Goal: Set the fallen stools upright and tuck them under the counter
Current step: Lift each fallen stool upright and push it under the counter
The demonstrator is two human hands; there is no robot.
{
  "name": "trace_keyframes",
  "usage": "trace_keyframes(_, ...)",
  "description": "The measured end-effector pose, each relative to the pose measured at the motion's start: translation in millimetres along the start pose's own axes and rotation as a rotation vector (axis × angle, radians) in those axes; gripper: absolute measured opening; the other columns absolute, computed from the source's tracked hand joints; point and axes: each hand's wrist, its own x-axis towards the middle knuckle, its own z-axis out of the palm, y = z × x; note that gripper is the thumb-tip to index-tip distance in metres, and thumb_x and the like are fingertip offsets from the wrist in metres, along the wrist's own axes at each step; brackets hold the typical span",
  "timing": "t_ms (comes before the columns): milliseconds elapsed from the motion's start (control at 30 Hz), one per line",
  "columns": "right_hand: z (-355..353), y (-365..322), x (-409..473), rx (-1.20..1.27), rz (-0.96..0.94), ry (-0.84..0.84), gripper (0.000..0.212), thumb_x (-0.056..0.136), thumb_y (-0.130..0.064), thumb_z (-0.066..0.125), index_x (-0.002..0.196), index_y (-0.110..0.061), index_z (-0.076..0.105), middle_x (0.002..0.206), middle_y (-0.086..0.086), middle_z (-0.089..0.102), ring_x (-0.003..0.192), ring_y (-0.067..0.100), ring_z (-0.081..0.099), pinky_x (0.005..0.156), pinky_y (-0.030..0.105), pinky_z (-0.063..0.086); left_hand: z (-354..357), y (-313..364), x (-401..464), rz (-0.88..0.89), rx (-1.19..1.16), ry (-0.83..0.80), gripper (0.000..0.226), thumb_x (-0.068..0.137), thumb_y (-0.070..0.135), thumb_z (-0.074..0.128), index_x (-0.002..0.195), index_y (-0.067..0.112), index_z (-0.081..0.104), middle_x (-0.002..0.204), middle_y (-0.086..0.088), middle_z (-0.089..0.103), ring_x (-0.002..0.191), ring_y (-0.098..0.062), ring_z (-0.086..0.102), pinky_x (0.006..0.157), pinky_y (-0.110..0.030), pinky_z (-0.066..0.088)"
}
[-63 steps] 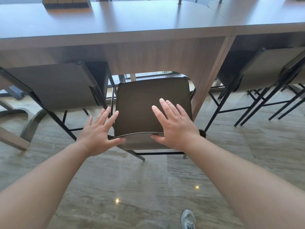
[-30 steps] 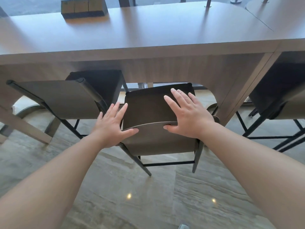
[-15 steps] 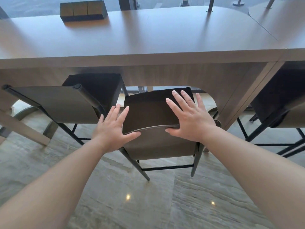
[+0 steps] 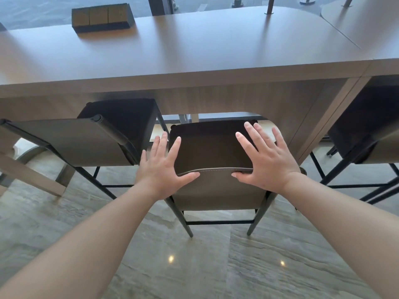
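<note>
Item: dark brown fabric-seat stool w/ low backrest and thin black metal legs (image 4: 216, 147), upright on the grey marbled floor (image 4: 194, 266), seat partly under the long wood-veneer counter (image 4: 194, 57). Left hand (image 4: 160, 167) and right hand (image 4: 265, 157) both on backrest top edge, fingers straight and spread over the seat, thumbs hooked under the rim. Step: push in. Advice: even pressure both sides, keep it square to the gap between neighbouring stool (image 4: 86, 141) and counter panel; go slow so legs don't catch.

- Bench (image 4: 194, 52): brown wood grain.
- Stool (image 4: 216, 188) under bench: taupe back, dark seat, black legs.
- Floor (image 4: 216, 266) below bench: grey-green streaked stone.
- Box (image 4: 101, 17) on bench: black, tan panels.
</note>
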Motion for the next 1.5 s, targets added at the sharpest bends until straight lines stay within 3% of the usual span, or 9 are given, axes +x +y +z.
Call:
trace_keyframes(167, 1, 4, -1, 0.013, 0.04, 0.001, 0.104, 0.073, -0.079, 0.054, 0.153, -0.019, 0.025, 0.162, 0.013, 0.02, 0.148, 0.032, 0.019, 0.119, 0.051, -0.001, 0, 4, 6, 0.008, 0.021, 0.016, 0.11, 0.066, 0.1, 0.012, 0.155, 0.038, -0.007, 0.167, -0.001, -0.009, 0.152, -0.021, -0.013, 0.122, -0.055, 0.008)
trace_keyframes(400, 1, 11, 12, 0.025, 0.099, -0.023, 0.105, 0.074, -0.085, 0.045, 0.153, -0.022, 0.02, 0.162, 0.011, 0.019, 0.149, 0.029, 0.014, 0.118, 0.05, -0.001, -7, 4, 20, 0.117, 0.095, 0.189, 0.102, 0.078, 0.092, 0.023, 0.156, 0.025, 0.022, 0.165, -0.01, 0.014, 0.153, -0.028, 0.009, 0.118, -0.058, 0.021)
trace_keyframes(567, 8, 3, 20, 0.061, 0.118, -0.024, 0.104, 0.074, -0.085, 0.042, 0.154, -0.024, 0.015, 0.163, 0.01, 0.016, 0.15, 0.03, 0.013, 0.117, 0.051, -0.001, -5, -9, 30, 0.145, 0.109, 0.217, 0.103, 0.076, 0.087, 0.034, 0.153, 0.019, 0.03, 0.163, -0.013, 0.02, 0.151, -0.03, 0.014, 0.117, -0.06, 0.023)
trace_keyframes(833, 7, 8, 37, 0.065, 0.14, -0.024, 0.106, 0.074, -0.086, 0.043, 0.155, -0.024, 0.015, 0.164, 0.01, 0.013, 0.151, 0.029, 0.01, 0.118, 0.05, -0.004, -11, -12, 53, 0.146, 0.097, 0.236, 0.106, 0.074, 0.09, 0.031, 0.155, 0.024, 0.02, 0.164, -0.013, 0.015, 0.152, -0.031, 0.012, 0.118, -0.06, 0.02)
trace_keyframes(1067, 6, 10, 55, 0.076, 0.136, -0.037, 0.106, 0.074, -0.085, 0.044, 0.155, -0.024, 0.012, 0.164, 0.01, 0.008, 0.151, 0.029, 0.007, 0.12, 0.055, 0.005, -14, -21, 73, 0.11, 0.092, 0.205, 0.109, 0.071, 0.095, 0.027, 0.157, 0.033, 0.002, 0.167, -0.008, 0.002, 0.153, -0.023, -0.004, 0.121, -0.057, 0.01)
trace_keyframes(1500, 6, 17, 109, 0.065, 0.184, -0.065, 0.109, 0.073, -0.088, 0.037, 0.156, -0.027, 0.0, 0.165, 0.007, -0.005, 0.151, 0.026, -0.004, 0.118, 0.05, -0.007, -23, -45, 140, 0.177, 0.073, 0.218, 0.11, 0.068, 0.099, 0.023, 0.149, 0.042, -0.024, 0.166, -0.002, -0.01, 0.151, -0.016, -0.019, 0.121, -0.053, -0.001)
